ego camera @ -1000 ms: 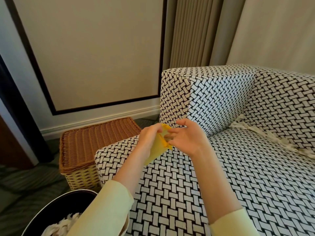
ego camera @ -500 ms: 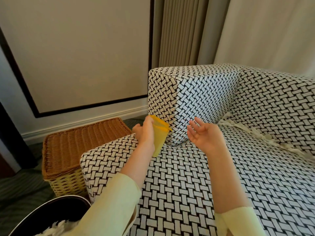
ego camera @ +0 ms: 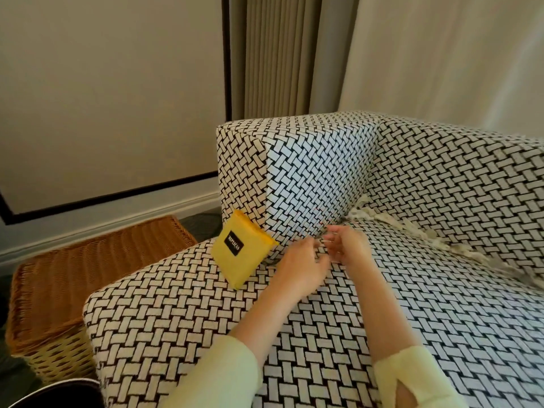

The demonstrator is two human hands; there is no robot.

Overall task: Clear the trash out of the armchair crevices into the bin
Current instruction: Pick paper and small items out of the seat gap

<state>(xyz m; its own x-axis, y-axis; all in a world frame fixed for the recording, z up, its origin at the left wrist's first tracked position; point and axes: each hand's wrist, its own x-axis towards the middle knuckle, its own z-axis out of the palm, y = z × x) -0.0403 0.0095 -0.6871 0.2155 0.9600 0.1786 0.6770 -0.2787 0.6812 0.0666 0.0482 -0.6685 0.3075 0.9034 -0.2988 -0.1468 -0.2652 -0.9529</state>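
Listing by size, we record first a beige wall panel with a dark frame (ego camera: pixel 103 83), and beside it pleated beige curtains (ego camera: pixel 279 54). Next comes a black-and-white woven-pattern armchair (ego camera: pixel 441 319), filling the right and lower part of the view; its boxy armrest (ego camera: pixel 309 178) stands at centre. Left of the chair, on the floor, is a brown wicker basket with a flat lid (ego camera: pixel 88 275). At the bottom left corner only the rim of a black round bin (ego camera: pixel 59 388) shows, well apart from both hands. Along the crevice between seat and backrest lie cream stringy strands (ego camera: pixel 426 234). A flat yellow packet with a black label (ego camera: pixel 241 251) sits tilted over the seat, its upper corner at the armrest's front edge. We cannot tell whether it rests there or is in the air, and neither hand touches it. The left hand (ego camera: pixel 300 266) hovers just beside the packet, its grip spread and holding nothing. The right hand (ego camera: pixel 347 245) is at the seam where armrest meets seat, its grip loosely spread, its fingertips (ego camera: pixel 331 240) blurred.
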